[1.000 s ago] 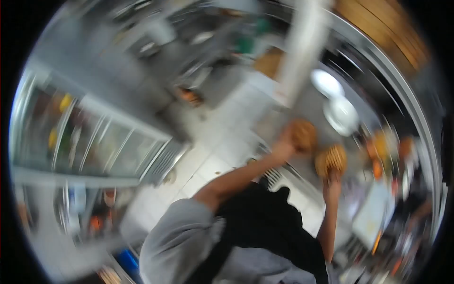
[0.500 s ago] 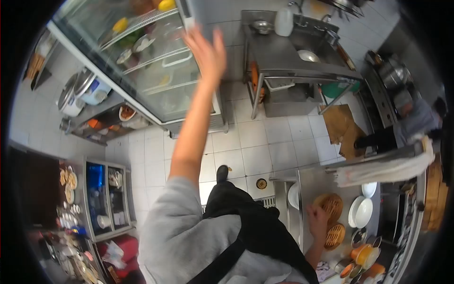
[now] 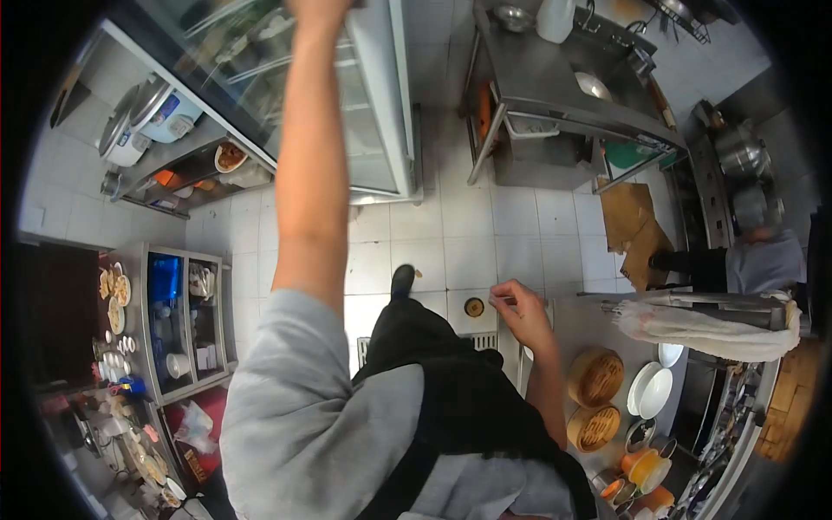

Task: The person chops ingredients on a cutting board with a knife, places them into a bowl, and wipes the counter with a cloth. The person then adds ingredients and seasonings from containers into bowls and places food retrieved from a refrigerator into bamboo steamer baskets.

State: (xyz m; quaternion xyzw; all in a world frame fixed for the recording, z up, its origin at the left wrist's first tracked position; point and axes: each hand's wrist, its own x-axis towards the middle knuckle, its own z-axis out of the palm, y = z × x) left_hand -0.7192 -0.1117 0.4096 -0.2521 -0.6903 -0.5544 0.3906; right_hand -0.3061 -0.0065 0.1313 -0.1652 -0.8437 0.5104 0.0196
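Observation:
My left arm reaches up to the glass-fronted fridge [image 3: 379, 95]. The left hand [image 3: 319, 10] is at the top edge of the view, in front of the glass, with its fingers cut off. My right hand [image 3: 524, 316] hovers by the corner of the steel counter [image 3: 568, 325], thumb and fingers pinched together. Whatever is between those fingertips, if anything, is too small to make out. Near it on the counter sit two round bamboo steamers [image 3: 596, 377] and a stack of white plates [image 3: 650, 390].
A steel sink table [image 3: 529, 78] stands beyond the fridge. Rice cookers [image 3: 165, 108] sit on a shelf at left, above a steel cabinet [image 3: 143, 325]. A white cloth [image 3: 711, 328] hangs on a rail at right. Another person [image 3: 763, 264] stands by the stove. Cardboard [image 3: 633, 230] lies on the tiles.
My left hand has moved up, toward the view's top edge. My right hand has lifted away from the steamers and moved forward and left. The view has shifted closer to the fridge.

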